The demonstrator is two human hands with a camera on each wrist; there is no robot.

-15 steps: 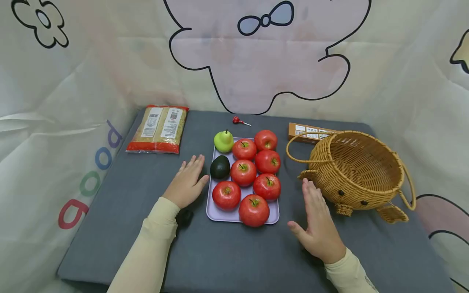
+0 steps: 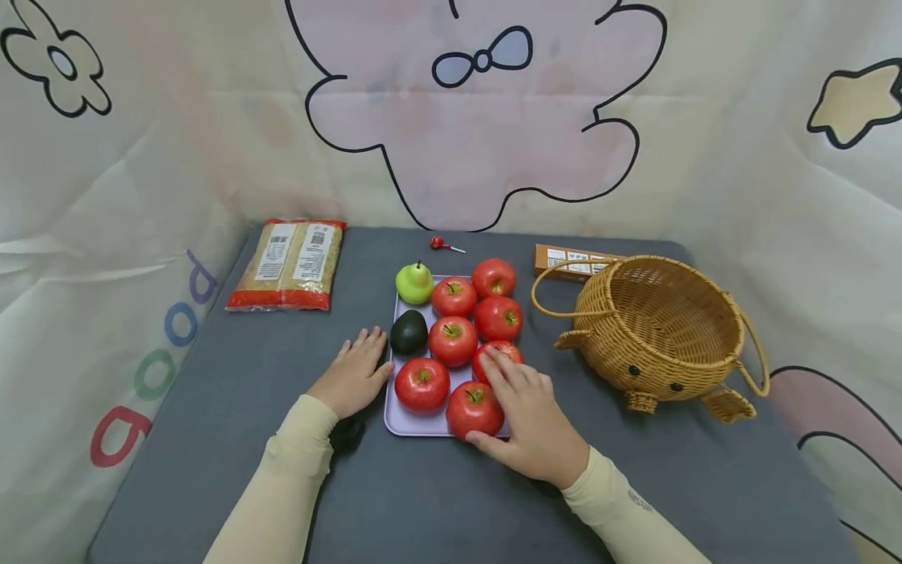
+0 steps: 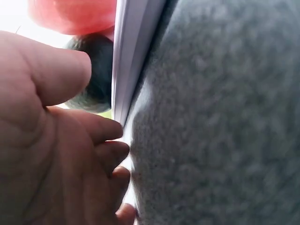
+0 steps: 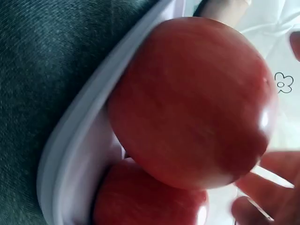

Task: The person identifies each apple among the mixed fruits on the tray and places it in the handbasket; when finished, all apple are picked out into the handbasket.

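In the head view, a lilac tray (image 2: pixel 407 426) bears several red apples, a dark avocado (image 2: pixel 409 335) and a green pear (image 2: pixel 414 284). My right hand (image 2: pixel 530 419) is at the front right apple (image 2: pixel 470 415), thumb on its near side and fingers beyond it. The right wrist view has that apple (image 4: pixel 192 103) large, with spread fingers (image 4: pixel 276 183) close at its edge; firm contact cannot be told. Beside the tray's left edge, my left hand (image 2: pixel 352 376) lies with its fingers extended, holding nothing. The left wrist view has its fingertips along the tray's rim (image 3: pixel 125 56).
A woven basket (image 2: pixel 641 345) with a pig face stands right of the tray, a brown box (image 2: pixel 564 261) behind it. At the back left lies a bag of grain (image 2: pixel 289 266). A red lollipop (image 2: pixel 438 243) lies behind the tray.
My right hand has moved left, from in front of the basket to the front right apple. The left hand stays by the tray's left side. The head view has shifted slightly.
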